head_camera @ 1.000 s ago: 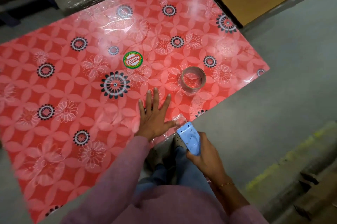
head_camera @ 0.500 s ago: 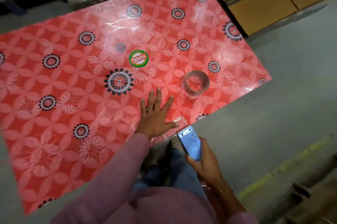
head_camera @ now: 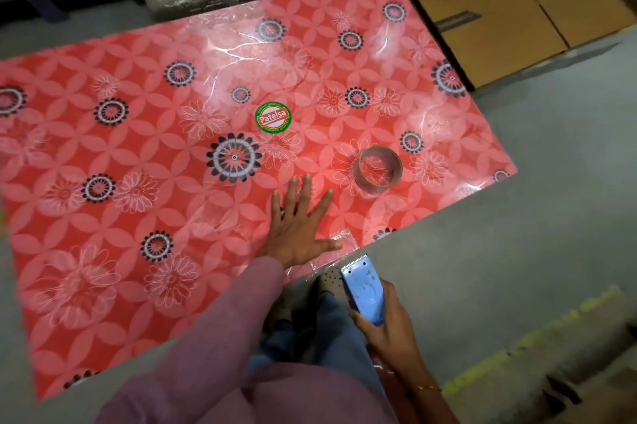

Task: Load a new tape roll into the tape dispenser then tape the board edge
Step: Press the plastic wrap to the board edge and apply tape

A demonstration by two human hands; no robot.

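Little has shifted since the earlier frame: the blue plastic tape dispenser [head_camera: 364,289] stays clasped in the right hand [head_camera: 386,327] just off the near edge of the red floral board [head_camera: 138,154], while the left hand [head_camera: 296,234], spread flat, should keep pressing the edge so tape lays smooth, the cardboard tape core [head_camera: 380,170] idle near the board's right corner.

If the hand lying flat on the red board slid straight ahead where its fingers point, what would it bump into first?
Probably nothing. The left hand points up the board, between the big black flower print and the empty tape ring. The ring sits off to the right, so that path looks free to the far edge.
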